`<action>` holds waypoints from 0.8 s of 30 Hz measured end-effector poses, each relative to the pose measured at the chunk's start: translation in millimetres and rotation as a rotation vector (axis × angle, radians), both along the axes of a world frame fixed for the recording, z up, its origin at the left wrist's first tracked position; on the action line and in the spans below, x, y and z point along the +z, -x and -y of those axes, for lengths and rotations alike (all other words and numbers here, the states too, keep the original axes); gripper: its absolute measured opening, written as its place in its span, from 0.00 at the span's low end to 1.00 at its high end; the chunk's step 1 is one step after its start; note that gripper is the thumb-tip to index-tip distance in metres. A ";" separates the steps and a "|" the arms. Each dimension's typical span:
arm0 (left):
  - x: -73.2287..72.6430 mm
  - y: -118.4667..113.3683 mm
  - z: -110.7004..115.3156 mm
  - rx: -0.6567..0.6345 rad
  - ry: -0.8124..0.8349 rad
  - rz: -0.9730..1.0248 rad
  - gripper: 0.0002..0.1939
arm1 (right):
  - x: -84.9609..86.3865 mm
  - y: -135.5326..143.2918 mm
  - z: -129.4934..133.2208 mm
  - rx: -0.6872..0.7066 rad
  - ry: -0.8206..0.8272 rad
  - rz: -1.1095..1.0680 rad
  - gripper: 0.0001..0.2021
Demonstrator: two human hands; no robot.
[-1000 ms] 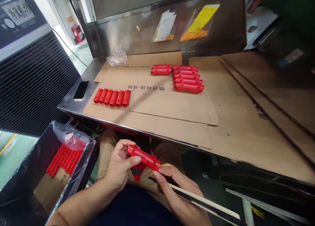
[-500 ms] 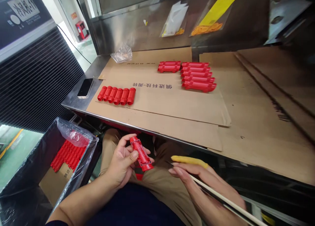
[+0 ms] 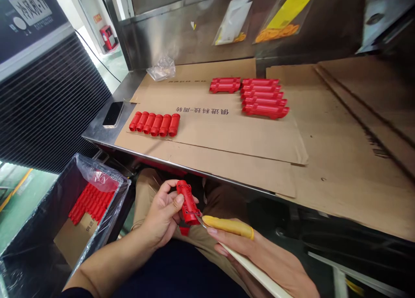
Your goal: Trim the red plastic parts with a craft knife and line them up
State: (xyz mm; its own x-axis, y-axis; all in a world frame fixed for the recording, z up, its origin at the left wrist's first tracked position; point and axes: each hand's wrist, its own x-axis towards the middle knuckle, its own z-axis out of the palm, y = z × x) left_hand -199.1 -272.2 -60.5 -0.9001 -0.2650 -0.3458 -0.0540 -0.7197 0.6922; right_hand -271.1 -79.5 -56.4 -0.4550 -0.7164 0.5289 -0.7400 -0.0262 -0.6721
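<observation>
A red tubular part (image 3: 188,203) with a dark outline along its face is gripped by my left hand (image 3: 167,213), thumb on its side, over my lap. My right hand (image 3: 256,254) holds a long pale-handled tool (image 3: 251,270) with a thin metal tip; a yellow cover sits on one finger. The tool's tip is at the lower right end of the red part. On the cardboard (image 3: 207,133), a row of several short red parts (image 3: 155,124) lies at the left, and several longer red parts (image 3: 264,99) lie at the back right.
A phone (image 3: 113,113) lies on the metal table's left end, a crumpled plastic bag (image 3: 162,68) behind it. A lined bin (image 3: 35,216) with red parts stands at lower left. Bags with orange pieces (image 3: 280,32) hang on the back panel.
My right hand has moved left with the tool, bringing its tip to the red part. My left hand has turned the red part slightly more upright and shifted a little right.
</observation>
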 end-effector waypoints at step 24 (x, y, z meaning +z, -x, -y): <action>-1.2 -3.0 0.1 -0.019 -0.012 0.009 0.26 | 2.4 4.4 0.8 0.071 -0.024 0.110 0.19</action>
State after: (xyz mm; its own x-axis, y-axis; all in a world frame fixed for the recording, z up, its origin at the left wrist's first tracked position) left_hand -196.1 -272.3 -61.7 -0.9019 -0.2436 -0.3567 -0.0737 -0.7270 0.6826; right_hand -275.6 -80.3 -53.9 -0.4567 -0.7610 0.4608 -0.6590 -0.0586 -0.7499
